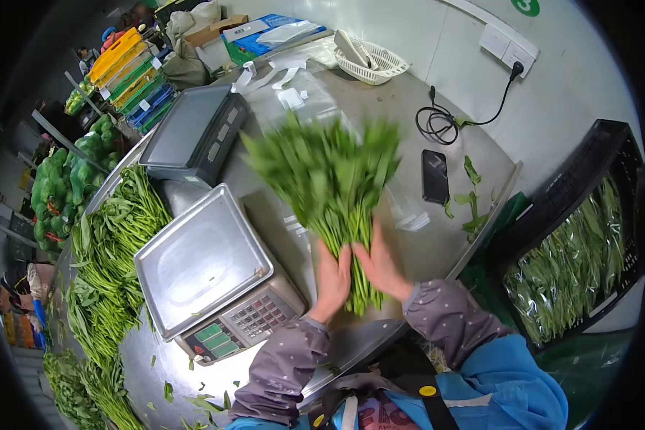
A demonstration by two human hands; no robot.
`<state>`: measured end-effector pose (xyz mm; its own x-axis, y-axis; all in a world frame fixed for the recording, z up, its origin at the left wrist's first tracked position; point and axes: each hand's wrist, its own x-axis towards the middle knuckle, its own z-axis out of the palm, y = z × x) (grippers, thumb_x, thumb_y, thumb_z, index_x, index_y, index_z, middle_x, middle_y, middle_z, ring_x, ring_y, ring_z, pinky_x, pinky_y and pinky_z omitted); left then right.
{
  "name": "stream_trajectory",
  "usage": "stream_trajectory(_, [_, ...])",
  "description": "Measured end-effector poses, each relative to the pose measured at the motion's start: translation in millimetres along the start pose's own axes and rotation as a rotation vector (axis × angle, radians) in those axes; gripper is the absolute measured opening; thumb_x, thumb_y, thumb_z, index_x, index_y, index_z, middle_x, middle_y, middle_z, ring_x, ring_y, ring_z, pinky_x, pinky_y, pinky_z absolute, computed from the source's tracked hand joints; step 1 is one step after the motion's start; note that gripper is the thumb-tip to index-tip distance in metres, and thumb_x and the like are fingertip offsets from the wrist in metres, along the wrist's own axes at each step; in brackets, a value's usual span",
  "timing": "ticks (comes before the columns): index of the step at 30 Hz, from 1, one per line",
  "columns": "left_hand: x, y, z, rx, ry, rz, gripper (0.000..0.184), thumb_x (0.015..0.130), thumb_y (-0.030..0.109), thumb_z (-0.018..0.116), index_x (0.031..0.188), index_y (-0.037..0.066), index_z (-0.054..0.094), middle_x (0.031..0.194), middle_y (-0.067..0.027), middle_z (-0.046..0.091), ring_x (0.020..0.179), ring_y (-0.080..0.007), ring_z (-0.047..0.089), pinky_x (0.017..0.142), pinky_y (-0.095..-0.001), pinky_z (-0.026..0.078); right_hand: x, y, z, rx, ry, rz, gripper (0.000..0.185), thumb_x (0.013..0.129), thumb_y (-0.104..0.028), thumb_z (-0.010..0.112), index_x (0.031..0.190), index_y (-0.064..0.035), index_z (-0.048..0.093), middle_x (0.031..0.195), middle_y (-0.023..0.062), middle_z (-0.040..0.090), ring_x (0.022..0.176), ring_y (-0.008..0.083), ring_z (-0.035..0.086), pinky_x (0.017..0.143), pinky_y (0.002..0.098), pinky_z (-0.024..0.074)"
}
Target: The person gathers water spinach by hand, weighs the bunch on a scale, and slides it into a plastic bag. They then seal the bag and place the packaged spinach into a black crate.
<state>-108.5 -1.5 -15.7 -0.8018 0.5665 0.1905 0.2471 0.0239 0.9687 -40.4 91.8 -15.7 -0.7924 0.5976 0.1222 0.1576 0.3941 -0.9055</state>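
A large bunch of leafy greens point(337, 179) stands upright between my hands, its leaves pointing away from me and blurred by motion. My left hand point(332, 281) is wrapped against the left side of the stems. On the right side of the same stems, my right hand point(381, 264) presses in, with both thumbs close together at the front. The stem ends stick out below my hands, over the metal table point(279, 233). Left of the bunch is a scale point(204, 261) with a bare steel plate and a keypad.
A pile of loose greens point(114, 265) lies at the left. Behind are a second scale point(193, 129) and a white basket point(372, 63). A phone point(434, 176), a black cable point(437, 123) and a black crate point(573, 244) of bagged greens are at the right.
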Motion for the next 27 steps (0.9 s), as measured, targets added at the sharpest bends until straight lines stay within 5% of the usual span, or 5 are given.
stream_trajectory(6, [-41,-45,-6,0.406,-0.257,-0.337,0.05,0.085,0.018,0.052,0.124,-0.005,0.031,0.115,-0.0267,0.045,0.103,-0.0418,0.046,0.088,-0.0412,0.038,1,18,-40,-0.474,-0.474,0.413,0.051,0.083,-0.024,0.056,0.119,0.0074,0.037,0.115,0.0277,0.045,0.105,0.0385,0.048,0.086,0.0411,0.0398])
stream_trajectory(8, [-50,-27,-18,0.703,-0.136,-0.01,0.052,0.082,0.015,0.055,0.123,-0.007,0.031,0.11,-0.0265,0.047,0.099,-0.0421,0.048,0.085,-0.042,0.039,13,2,-60,-0.601,-0.644,0.507,0.041,0.082,-0.021,0.056,0.112,0.0048,0.046,0.113,0.0239,0.048,0.102,0.0382,0.049,0.084,0.0398,0.0412])
stream_trajectory(12, [-60,-10,-39,0.869,0.022,0.129,0.052,0.08,0.012,0.057,0.122,-0.007,0.034,0.112,-0.027,0.046,0.1,-0.0428,0.047,0.084,-0.0414,0.04,9,36,-108,-0.63,-0.305,-0.26,0.02,0.074,-0.01,0.055,0.092,-0.0017,0.057,0.102,0.0137,0.054,0.1,0.0291,0.051,0.083,0.0373,0.0426])
stream_trajectory(16, [-49,-48,-40,0.588,-0.015,-0.234,0.04,0.079,0.013,0.056,0.112,-0.006,0.045,0.07,-0.0226,0.058,0.068,-0.037,0.058,0.063,-0.0449,0.045,31,64,-113,-0.851,-0.261,-0.9,0.018,0.066,-0.008,0.054,0.084,-0.0049,0.056,0.097,0.0078,0.055,0.1,0.0237,0.048,0.089,0.0441,0.0376])
stream_trajectory(27, [-40,24,-41,0.894,-0.517,0.19,0.027,0.07,0.003,0.049,0.093,0.011,0.06,0.081,-0.0092,0.057,0.073,-0.0272,0.058,0.061,-0.0368,0.047,-87,-38,-78,-0.688,-0.829,-0.86,0.008,0.065,-0.017,0.054,0.061,-0.0101,0.052,0.061,0.003,0.051,0.057,0.017,0.057,0.045,0.031,0.0427])
